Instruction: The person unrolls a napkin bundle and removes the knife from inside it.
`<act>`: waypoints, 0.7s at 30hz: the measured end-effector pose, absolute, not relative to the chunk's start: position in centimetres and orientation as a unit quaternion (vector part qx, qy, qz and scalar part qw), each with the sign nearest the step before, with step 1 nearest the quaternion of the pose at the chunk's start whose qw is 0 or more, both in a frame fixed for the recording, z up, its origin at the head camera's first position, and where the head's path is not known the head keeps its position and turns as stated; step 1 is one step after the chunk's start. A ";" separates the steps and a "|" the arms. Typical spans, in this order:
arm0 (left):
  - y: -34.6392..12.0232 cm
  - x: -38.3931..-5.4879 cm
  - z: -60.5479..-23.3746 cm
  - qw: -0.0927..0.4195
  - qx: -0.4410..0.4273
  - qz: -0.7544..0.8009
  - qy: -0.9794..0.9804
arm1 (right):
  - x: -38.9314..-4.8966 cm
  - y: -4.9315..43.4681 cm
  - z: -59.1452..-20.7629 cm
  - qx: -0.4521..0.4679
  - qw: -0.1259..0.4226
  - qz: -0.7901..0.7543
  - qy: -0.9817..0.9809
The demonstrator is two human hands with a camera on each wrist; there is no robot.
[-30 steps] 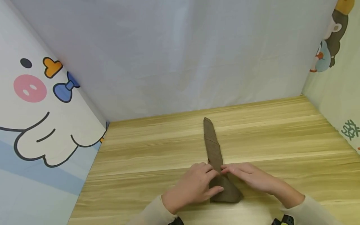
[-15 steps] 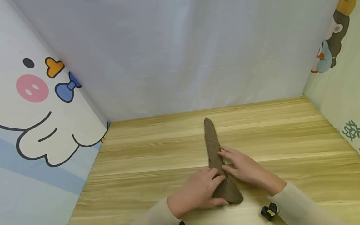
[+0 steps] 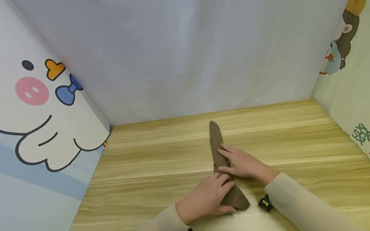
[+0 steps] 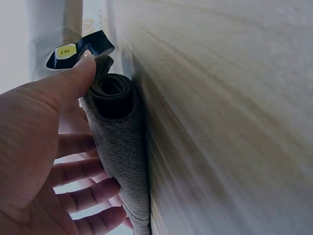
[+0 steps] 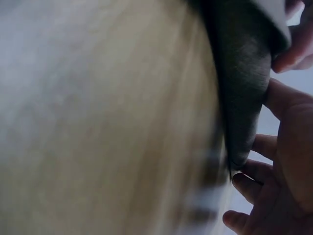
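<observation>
Cloth, head view: lying on desk, long and tapered, wide end toward the person. Right grip has shifted up along it, fingers now extended over the middle; left grip stays by the wide end, fingers loosely bent. Cloth barely moved, so probably still being smoothed or steadied in place. Left wrist: end is coiled, thumb touching it, fingers along the side, not clenched. Right wrist: fingers against cloth, no clear pinch; desk blurred.
</observation>
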State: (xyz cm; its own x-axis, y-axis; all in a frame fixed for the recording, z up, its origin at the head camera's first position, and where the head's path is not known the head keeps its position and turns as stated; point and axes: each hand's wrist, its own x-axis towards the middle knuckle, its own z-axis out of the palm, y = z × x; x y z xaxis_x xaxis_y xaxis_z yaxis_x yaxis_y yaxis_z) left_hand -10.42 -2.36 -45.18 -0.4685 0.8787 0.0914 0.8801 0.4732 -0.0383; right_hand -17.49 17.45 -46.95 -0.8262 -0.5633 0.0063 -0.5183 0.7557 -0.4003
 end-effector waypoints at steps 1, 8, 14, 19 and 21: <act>-2.3 -10.4 -45.2 0.048 -0.513 -0.006 -0.857 | -17.5 17.3 -46.9 -0.289 0.061 -0.190 0.936; -2.1 -10.3 -45.3 0.053 -0.511 0.012 -0.858 | -17.4 16.8 -46.8 -0.282 0.077 -0.152 0.944; -2.0 -10.2 -45.1 0.061 -0.506 0.019 -0.860 | -17.4 16.6 -46.7 -0.283 0.082 -0.138 0.945; -2.3 -10.3 -45.2 0.045 -0.500 0.007 -0.865 | -17.4 16.7 -46.6 -0.280 0.091 -0.148 0.944; -2.5 -10.3 -45.3 0.039 -0.498 0.001 -0.866 | -17.4 16.7 -46.6 -0.279 0.095 -0.152 0.944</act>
State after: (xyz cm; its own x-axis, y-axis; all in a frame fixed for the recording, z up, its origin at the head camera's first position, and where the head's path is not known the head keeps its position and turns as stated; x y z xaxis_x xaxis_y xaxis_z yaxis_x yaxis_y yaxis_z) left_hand -10.31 -2.47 -45.30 -0.5010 0.8629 0.0669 0.8628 0.5040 -0.0396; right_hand -17.40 16.74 -46.57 -0.8265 -0.5549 -0.0945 -0.4974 0.7986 -0.3389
